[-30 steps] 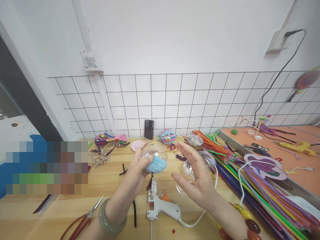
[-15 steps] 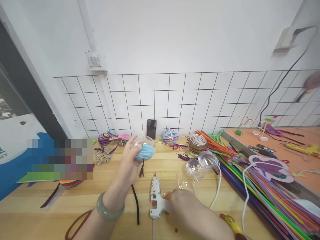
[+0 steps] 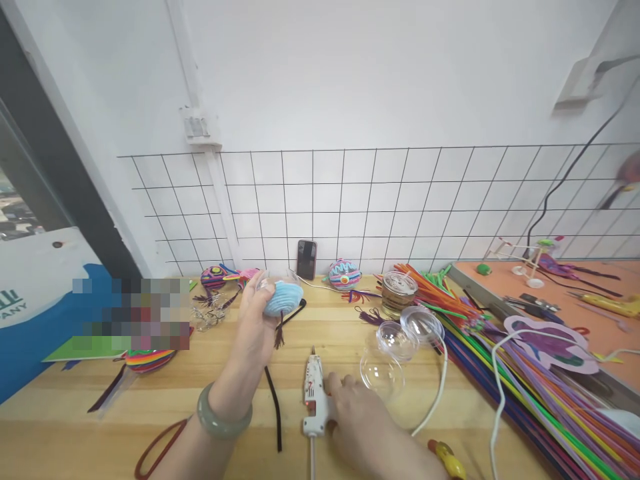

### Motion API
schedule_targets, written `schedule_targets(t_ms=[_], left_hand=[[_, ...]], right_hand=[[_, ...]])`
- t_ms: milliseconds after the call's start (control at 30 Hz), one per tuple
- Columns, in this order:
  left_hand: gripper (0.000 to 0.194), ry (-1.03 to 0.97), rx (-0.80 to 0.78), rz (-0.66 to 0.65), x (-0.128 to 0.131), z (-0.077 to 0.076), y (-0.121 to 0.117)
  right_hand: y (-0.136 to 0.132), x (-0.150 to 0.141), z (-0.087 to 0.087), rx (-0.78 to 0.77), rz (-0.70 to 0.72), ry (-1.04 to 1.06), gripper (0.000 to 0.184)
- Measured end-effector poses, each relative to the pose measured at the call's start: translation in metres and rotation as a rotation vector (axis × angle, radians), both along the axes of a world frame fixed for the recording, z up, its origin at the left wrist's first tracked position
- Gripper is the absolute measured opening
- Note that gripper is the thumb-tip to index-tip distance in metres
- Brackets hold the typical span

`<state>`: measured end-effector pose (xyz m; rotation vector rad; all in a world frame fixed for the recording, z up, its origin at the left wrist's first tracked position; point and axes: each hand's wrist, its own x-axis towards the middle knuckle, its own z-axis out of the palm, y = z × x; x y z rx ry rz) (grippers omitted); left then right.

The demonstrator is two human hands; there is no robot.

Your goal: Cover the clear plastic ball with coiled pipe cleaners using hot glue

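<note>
My left hand [image 3: 253, 313] is closed around a clear plastic ball [image 3: 263, 280] whose lower part is wound with light blue pipe cleaner [image 3: 283, 298]. A dark tassel [image 3: 279, 337] hangs from the ball's underside. On the table in front of me lies a white hot glue gun [image 3: 314, 387], nozzle pointing away, with a small red light showing. My right hand [image 3: 361, 415] has its fingers around the gun's handle, hiding the trigger. A black pipe cleaner [image 3: 273, 407] lies between my left forearm and the gun.
Clear plastic half shells [image 3: 381, 370] and a round clear container [image 3: 399, 293] stand right of centre. Bundled coloured pipe cleaners [image 3: 505, 373] run along the right. A phone [image 3: 307, 259] leans on the wall grid beside a decorated ball [image 3: 344, 274]. A yellow-handled tool [image 3: 450, 460] lies near the front.
My left hand has drawn the ball slightly left, uncovering the end of a black strip behind it. My right hand has closed in on the glue gun's handle, covering its orange trigger.
</note>
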<state>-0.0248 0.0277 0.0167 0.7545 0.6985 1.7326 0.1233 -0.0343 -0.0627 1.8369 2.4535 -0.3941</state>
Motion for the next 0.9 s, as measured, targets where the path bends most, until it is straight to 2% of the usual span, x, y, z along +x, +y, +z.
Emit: schedule_targets(t_ms=[167,333,367,467,600,700,800,900], left_hand=[[0.041,0.029,0.012,0.031,-0.004,0.003,0.001],[0.041,-0.002,0.027,0.068,-0.008,0.000,0.005],[0.041,-0.006,0.028,0.072,-0.008,-0.001,0.006],[0.041,-0.014,0.032,0.061,-0.006,-0.007,0.007],[0.042,0.008,0.036,0.014,-0.001,-0.014,0.008],[0.040,0.036,0.040,-0.013,0.001,-0.018,0.007],[0.042,0.053,0.037,-0.027,0.002,-0.021,0.007],[0.046,0.055,0.034,-0.040,0.002,-0.021,0.007]], right_hand=[[0.007,0.011,0.009,0.033,-0.060,0.111,0.036],[0.020,0.046,0.038,0.108,-0.033,0.310,0.016],[0.021,0.054,0.045,0.137,-0.047,0.366,0.021],[0.022,0.073,0.063,0.207,-0.167,0.703,0.032],[0.013,0.082,0.078,0.119,-0.215,1.056,0.040],[0.005,0.081,0.082,0.063,-0.166,1.157,0.043],[0.001,0.078,0.082,0.019,-0.079,1.174,0.045],[-0.002,0.075,0.081,-0.029,-0.060,1.197,0.044]])
